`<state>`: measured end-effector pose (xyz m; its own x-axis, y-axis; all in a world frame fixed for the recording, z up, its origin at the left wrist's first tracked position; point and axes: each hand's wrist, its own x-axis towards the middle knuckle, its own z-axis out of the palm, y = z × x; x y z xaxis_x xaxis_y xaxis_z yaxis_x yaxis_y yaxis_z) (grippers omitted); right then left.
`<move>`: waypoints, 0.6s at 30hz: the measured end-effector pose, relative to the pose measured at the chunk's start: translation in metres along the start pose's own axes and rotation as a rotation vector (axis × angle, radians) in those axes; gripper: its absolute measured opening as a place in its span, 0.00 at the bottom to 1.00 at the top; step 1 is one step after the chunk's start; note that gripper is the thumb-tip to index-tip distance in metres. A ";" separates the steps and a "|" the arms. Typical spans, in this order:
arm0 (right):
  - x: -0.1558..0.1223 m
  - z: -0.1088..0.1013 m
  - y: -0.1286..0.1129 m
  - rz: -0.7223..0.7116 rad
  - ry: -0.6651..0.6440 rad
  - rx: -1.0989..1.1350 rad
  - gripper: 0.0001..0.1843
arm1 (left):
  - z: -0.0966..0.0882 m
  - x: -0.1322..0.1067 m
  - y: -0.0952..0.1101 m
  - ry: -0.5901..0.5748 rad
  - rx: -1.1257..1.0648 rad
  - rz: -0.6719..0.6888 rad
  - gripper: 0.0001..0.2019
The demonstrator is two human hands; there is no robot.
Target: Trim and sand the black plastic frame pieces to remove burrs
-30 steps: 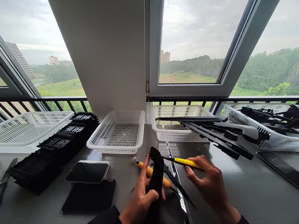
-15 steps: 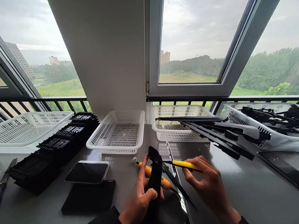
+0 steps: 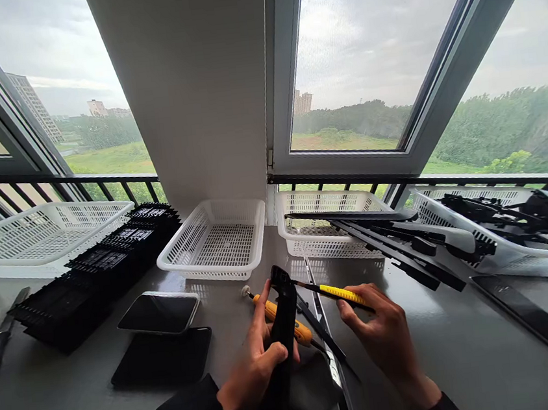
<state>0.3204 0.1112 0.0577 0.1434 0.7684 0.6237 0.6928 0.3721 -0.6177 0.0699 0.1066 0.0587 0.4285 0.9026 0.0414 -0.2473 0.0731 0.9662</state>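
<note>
Left hand point(image 3: 253, 371) wraps snugly round the black part point(image 3: 284, 318), right hand point(image 3: 384, 330) pinches the yellow-handled tool point(image 3: 342, 294), tip right by the edge, where light, controlled strokes look best!

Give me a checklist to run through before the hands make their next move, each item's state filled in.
1. Left hand has hold of the long, narrow black part: ok, thumb across its near side.
2. Right hand grips the slim tool with a yellow-and-black handle: ok.
3. Tool's tip touches the black part: cannot tell; it points at the upper end, but contact is unclear.
4. Left index finger well away from that end: not ok, it lies along the opposite edge.
5. Space around the left hand free of the orange-yellow, cylindrical corded tool: not ok, it lies just behind the black part.
</note>
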 end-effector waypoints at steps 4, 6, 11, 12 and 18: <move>0.001 0.001 -0.001 0.007 -0.007 0.004 0.06 | 0.000 0.000 0.001 0.003 -0.016 -0.008 0.59; 0.002 0.001 -0.001 0.012 -0.019 0.008 0.06 | 0.001 -0.001 0.003 0.001 -0.018 -0.013 0.59; 0.001 0.000 0.002 0.064 0.009 -0.008 0.09 | 0.002 -0.002 0.007 0.010 -0.018 -0.030 0.59; 0.001 0.000 0.002 0.069 0.013 -0.007 0.09 | 0.003 -0.002 0.007 0.009 -0.020 -0.033 0.58; 0.001 -0.001 0.000 0.062 -0.016 -0.001 0.08 | 0.002 -0.002 0.006 0.010 -0.021 -0.033 0.59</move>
<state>0.3215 0.1118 0.0588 0.1744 0.7980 0.5768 0.6837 0.3234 -0.6542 0.0695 0.1045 0.0648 0.4284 0.9036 0.0073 -0.2515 0.1115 0.9614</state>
